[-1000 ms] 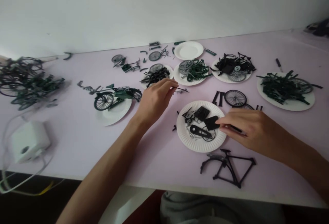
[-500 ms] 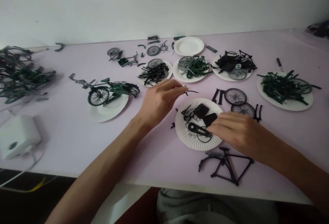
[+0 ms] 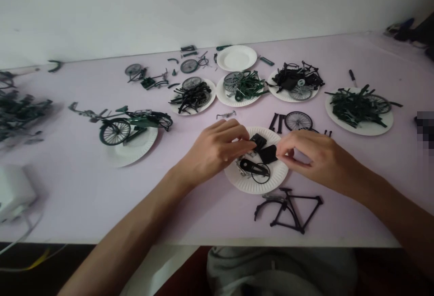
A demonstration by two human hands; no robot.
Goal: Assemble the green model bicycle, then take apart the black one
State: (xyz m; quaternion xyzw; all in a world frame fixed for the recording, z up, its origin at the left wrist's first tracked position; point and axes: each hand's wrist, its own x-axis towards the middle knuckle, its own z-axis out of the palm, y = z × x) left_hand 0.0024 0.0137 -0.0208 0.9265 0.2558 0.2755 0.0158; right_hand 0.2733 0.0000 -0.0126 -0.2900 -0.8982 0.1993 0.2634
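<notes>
A white paper plate (image 3: 237,182) in front of me holds small black model-bicycle parts, among them a chain guard (image 3: 252,167) and two flat black pieces. My left hand (image 3: 215,147) hovers over the plate's left side with its fingers pinched together beside one flat black piece (image 3: 258,141); what the pinch holds is hidden. My right hand (image 3: 313,156) comes in from the right, thumb and forefinger closed on the edge of the other flat black piece (image 3: 268,155).
A bare black bicycle frame (image 3: 288,210) lies near the table's front edge. A built green model bicycle (image 3: 129,123) rests on a plate at the left. Several plates of black and green parts (image 3: 359,106) line the back, with loose wheels (image 3: 298,120) and a white box (image 3: 13,192).
My left hand, which held a thin black rod up behind the plate, has dropped onto the plate's left side. My right hand has lifted and shifted to the flat black pieces.
</notes>
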